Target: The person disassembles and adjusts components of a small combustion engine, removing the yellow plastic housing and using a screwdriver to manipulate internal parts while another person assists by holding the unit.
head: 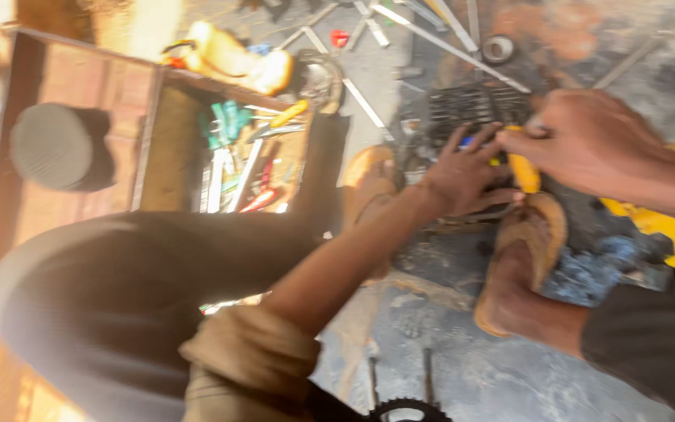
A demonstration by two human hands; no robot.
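Note:
My left hand rests with spread fingers on a dark, greasy metal engine part lying on the floor. My right hand is closed around a yellow-handled tool, whose handle points down between both hands. The tool's tip is hidden behind my fingers. My sandalled feet frame the part on either side. The picture is motion-blurred.
An open wooden toolbox with several screwdrivers and pliers stands to the left. A grey cylinder sits on its lid. Metal rods and a ring lie beyond. A yellow object lies at right; a sprocket shows below.

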